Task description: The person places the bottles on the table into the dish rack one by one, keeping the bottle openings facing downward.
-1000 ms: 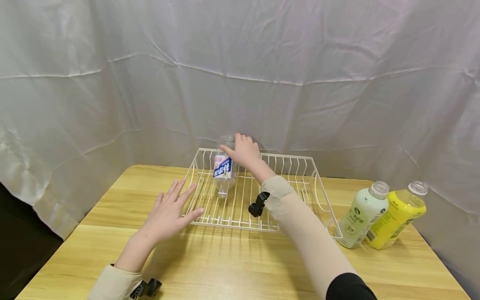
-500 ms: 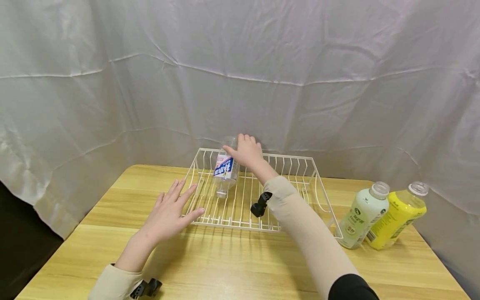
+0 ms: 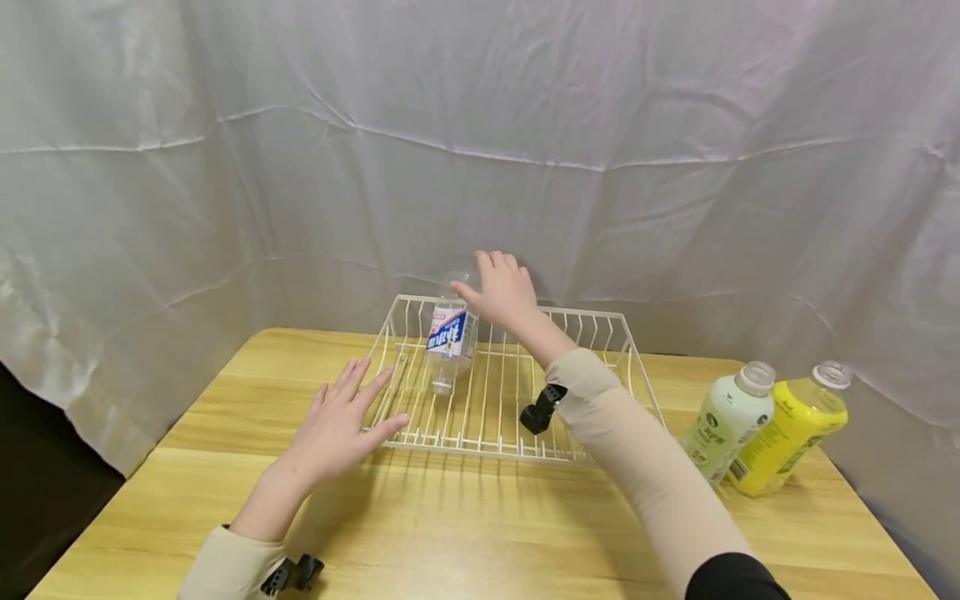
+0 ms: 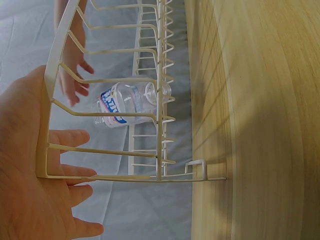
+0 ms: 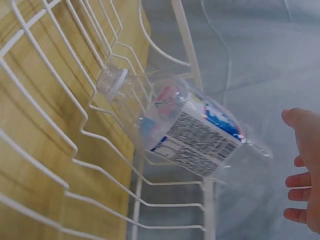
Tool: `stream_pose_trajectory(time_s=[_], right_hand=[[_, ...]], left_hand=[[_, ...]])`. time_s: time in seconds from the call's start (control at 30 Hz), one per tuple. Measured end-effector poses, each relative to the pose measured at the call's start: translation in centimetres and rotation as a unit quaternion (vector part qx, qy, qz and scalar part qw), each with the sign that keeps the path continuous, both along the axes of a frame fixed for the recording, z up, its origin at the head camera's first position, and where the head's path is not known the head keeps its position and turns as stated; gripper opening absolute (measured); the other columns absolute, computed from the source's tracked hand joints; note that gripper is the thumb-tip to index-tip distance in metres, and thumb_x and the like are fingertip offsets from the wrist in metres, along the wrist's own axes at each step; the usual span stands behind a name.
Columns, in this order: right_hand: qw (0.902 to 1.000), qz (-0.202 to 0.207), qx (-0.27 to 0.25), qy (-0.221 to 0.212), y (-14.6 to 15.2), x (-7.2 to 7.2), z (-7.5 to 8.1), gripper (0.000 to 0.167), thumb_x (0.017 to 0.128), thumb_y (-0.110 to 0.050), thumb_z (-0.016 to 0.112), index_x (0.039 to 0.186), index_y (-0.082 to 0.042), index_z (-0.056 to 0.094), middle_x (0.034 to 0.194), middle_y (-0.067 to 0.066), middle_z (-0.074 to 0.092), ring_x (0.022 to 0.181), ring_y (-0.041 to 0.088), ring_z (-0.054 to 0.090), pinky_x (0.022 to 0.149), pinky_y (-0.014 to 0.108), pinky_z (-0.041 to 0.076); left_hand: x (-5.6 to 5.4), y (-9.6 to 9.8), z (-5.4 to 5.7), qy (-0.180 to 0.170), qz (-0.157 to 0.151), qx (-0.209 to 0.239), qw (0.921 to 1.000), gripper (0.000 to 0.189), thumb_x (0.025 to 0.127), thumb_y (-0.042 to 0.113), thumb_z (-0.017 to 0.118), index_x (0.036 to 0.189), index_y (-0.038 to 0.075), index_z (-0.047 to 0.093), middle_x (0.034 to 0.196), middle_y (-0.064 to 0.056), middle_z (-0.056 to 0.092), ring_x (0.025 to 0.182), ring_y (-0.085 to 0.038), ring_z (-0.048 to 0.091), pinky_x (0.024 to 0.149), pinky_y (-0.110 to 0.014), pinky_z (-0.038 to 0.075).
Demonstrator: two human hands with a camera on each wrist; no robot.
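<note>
A clear plastic bottle [image 3: 450, 337] with a blue and white label leans neck down in the white wire rack [image 3: 480, 452], its base tipped toward the back rail. Just right of the bottle's base, my right hand [image 3: 506, 290] hovers with fingers extended; a gap shows between hand and bottle in the right wrist view. My left hand [image 3: 333, 429] spreads its fingers at the rack's front left corner. In the left wrist view this hand [image 4: 27, 165] lies against the rack's end rail, fingers straight and passing beyond it.
A pale green bottle [image 3: 731, 417] and a yellow-labelled bottle [image 3: 791, 429] stand uncapped to the right of the rack, partly behind my right sleeve. A grey curtain [image 3: 525, 208] hangs behind the wooden table [image 3: 480, 533].
My right hand has let go of the clear bottle and moved up and right from it. The bottle has tilted slightly, its base shifting right. My left hand has stayed in place.
</note>
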State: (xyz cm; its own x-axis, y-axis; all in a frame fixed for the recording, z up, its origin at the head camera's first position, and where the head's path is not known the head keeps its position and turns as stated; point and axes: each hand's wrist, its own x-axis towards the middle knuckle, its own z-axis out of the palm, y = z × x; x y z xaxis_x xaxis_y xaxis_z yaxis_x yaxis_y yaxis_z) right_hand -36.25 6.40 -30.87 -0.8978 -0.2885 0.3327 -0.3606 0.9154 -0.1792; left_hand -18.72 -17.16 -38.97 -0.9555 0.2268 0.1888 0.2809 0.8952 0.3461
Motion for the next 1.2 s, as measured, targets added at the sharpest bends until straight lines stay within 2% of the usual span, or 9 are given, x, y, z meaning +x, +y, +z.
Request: stream_pose_trajectory(time_s=[0.3,0.63,0.77,1.03,1.1,1.2], right_hand=[[0.9964,0.039,0.026,0.070,3.1,3.3,3.4,0.070,0.093,-0.058,0.053,0.144,-0.012,0.042,0.144,0.013,0.048,0.136,0.032,0.040,0.106,0.051,0.041],[0.9906,0.072,0.018,0.115,7.4,8.9,5.6,0.065,0.092,-0.051,0.059,0.143,-0.013,0.046,0.140,0.012,0.051,0.133,0.032,0.042,0.099,0.054,0.043],[0.9859,0.084,0.017,0.144,9.4,10.9,5.5,0.064,0.091,-0.048,0.062,0.141,-0.012,0.047,0.137,0.013,0.054,0.130,0.033,0.044,0.094,0.055,0.045],[0.9741,0.100,-0.009,0.202,13.7,15.0,3.6,0.063,0.084,-0.038,0.070,0.137,-0.008,0.052,0.131,0.015,0.057,0.125,0.035,0.048,0.090,0.057,0.045],[0.9692,0.108,-0.023,0.220,14.6,16.1,3.2,0.061,0.086,-0.040,0.068,0.135,-0.007,0.053,0.129,0.016,0.058,0.123,0.036,0.049,0.089,0.057,0.045],[0.9600,0.117,-0.046,0.250,15.9,17.8,2.5,0.061,0.092,-0.051,0.058,0.132,-0.006,0.056,0.125,0.017,0.061,0.120,0.037,0.051,0.089,0.057,0.044]], left_hand=[[-0.2,0.1,0.2,-0.012,-0.002,-0.007,0.9999,0.077,0.093,0.069,0.039,0.156,0.029,0.020,0.164,-0.016,0.007,0.152,-0.039,0.003,0.117,-0.069,0.002],[-0.1,-0.3,0.5,-0.014,0.006,-0.012,0.9998,0.076,0.094,0.067,0.041,0.156,0.030,0.019,0.164,-0.015,0.006,0.152,-0.039,0.002,0.116,-0.071,0.001],[0.0,-0.5,0.6,-0.012,0.007,-0.008,0.9999,0.077,0.093,0.069,0.040,0.156,0.031,0.019,0.164,-0.016,0.007,0.152,-0.039,0.002,0.115,-0.071,0.001],[0.2,-0.6,0.5,-0.009,0.008,-0.011,0.9999,0.077,0.093,0.070,0.040,0.156,0.031,0.020,0.164,-0.018,0.010,0.152,-0.040,0.005,0.115,-0.072,0.003],[0.2,-0.6,0.5,-0.010,0.008,-0.011,0.9999,0.077,0.093,0.069,0.040,0.156,0.031,0.021,0.164,-0.018,0.010,0.152,-0.040,0.005,0.115,-0.072,0.003],[0.2,-0.6,0.5,-0.014,0.009,-0.009,0.9998,0.077,0.092,0.071,0.039,0.156,0.032,0.020,0.164,-0.017,0.008,0.152,-0.039,0.003,0.116,-0.071,0.002]])
